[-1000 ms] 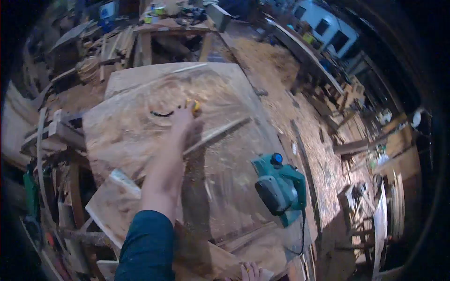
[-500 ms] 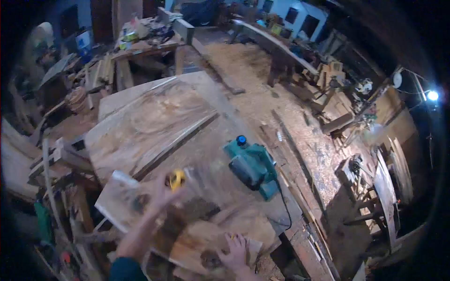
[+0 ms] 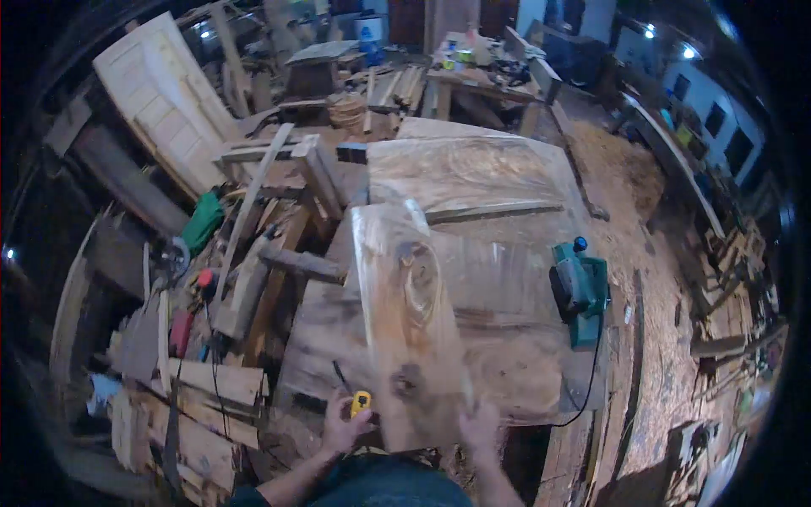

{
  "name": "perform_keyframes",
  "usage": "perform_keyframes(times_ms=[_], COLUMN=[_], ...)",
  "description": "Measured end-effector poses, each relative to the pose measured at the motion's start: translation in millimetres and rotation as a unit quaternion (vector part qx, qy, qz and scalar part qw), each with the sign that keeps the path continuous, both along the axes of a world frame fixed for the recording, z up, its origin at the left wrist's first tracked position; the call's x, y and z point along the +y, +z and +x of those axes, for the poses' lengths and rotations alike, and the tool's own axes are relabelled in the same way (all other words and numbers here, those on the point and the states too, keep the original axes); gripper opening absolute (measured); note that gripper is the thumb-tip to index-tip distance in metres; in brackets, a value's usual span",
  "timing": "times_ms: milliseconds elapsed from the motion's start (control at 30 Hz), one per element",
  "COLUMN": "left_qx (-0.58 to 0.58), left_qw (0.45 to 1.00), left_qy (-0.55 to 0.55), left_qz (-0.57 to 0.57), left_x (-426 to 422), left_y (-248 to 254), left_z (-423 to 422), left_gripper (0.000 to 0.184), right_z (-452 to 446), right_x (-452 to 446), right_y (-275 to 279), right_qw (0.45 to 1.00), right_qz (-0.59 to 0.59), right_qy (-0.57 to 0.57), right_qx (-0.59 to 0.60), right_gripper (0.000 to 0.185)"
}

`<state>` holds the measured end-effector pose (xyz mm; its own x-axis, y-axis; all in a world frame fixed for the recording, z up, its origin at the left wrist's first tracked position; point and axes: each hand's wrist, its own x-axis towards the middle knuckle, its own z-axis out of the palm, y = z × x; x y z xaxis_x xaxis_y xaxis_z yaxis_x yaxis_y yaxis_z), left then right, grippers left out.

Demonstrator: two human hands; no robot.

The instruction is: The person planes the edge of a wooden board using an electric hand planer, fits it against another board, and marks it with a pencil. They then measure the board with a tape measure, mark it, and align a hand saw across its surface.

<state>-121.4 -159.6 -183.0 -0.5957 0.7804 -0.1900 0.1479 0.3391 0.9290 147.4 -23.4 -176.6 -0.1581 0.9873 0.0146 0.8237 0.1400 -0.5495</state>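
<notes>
My left hand [image 3: 340, 429] is closed around a yellow tape measure [image 3: 361, 403] at the near left corner of a wooden board [image 3: 397, 329]. A thin dark, pencil-like stick [image 3: 341, 374] juts up beside its fingers. The board has dark knots and a pale left edge, and it lies over other wide planks. My right hand [image 3: 480, 429], somewhat blurred, grips the board's right edge near its close end. Farther right, a green electric planer [image 3: 581, 291] with a blue knob rests on the planks, its black cord trailing toward me.
Behind the board lies a broad grained slab [image 3: 473, 173]. On the left are a green tool [image 3: 203, 222], stacked timber offcuts [image 3: 211, 406] and a leaning panelled door [image 3: 165, 101]. A cluttered workbench [image 3: 477, 78] stands at the back. Shavings cover the floor [image 3: 663, 338] at right.
My view has swung left. My left hand has drawn back toward me with the tape measure. My right hand has gone from the wood's top face to the board's right edge.
</notes>
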Motion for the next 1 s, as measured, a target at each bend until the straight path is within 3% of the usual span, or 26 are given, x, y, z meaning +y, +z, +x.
perform_keyframes(times_ms=[67,100,167,200,267,333,367,433,500,567,600,700,833,933,1000], left_qx=[0.010,0.039,-0.038,-0.078,-0.086,-0.134,-0.145,-0.114,-0.058,-0.012,0.007,0.063,0.159,0.027,0.076], left_qw=[0.994,0.994,0.968,0.944,0.937,0.928,0.925,0.927,0.918,0.908,0.904,0.906,0.874,0.929,0.940], left_qy=[0.092,0.099,0.233,0.297,0.323,0.341,0.348,0.357,0.391,0.414,0.422,0.415,0.447,0.369,0.332], left_qz=[0.056,0.011,0.080,0.119,0.106,0.074,0.055,0.007,-0.031,-0.059,-0.064,-0.059,-0.105,-0.011,0.016], left_x=[-30,-78,-87,-89,-128,-127,-126,-114,-92,-85,-84,-78,-66,-57,-37], left_y=[15,-73,6,35,-6,14,19,13,2,-24,-45,-36,-38,-12,6], left_z=[8,-21,-5,4,-9,-4,-2,6,11,11,11,7,-37,-106,-149], left_gripper=[0.056,0.064,0.066,0.067,0.064,0.063,0.063,0.062,0.063,0.063,0.063,0.061,0.055,0.055,0.055], right_z=[-37,-54,-73,-75,-80,-83,-84,-87,-90,-109,-122,-171,-244,-274,-275], right_x=[-55,-78,-109,-111,-102,-70,-44,-5,40,72,92,159,242,273,282], right_y=[19,29,14,9,6,8,27,21,15,31,33,24,3,9,1], right_qw=[0.992,0.976,0.918,0.900,0.854,0.902,0.889,0.925,0.943,0.948,0.944,0.935,0.935,0.898,0.912], right_qz=[-0.093,-0.169,-0.160,-0.155,-0.144,-0.138,-0.099,-0.069,-0.002,-0.009,0.014,0.062,0.053,0.247,0.193], right_qy=[0.073,0.110,0.281,0.337,0.444,0.382,0.377,0.283,0.271,0.249,0.277,0.334,0.316,0.364,0.354], right_qx=[0.052,0.088,0.228,0.230,0.228,0.144,0.240,0.245,0.193,0.197,0.179,0.103,0.153,-0.016,-0.074], right_gripper=[0.035,0.036,0.038,0.038,0.037,0.024,0.021,0.020,0.021,0.020,0.019,0.019,0.031,0.045,0.044])
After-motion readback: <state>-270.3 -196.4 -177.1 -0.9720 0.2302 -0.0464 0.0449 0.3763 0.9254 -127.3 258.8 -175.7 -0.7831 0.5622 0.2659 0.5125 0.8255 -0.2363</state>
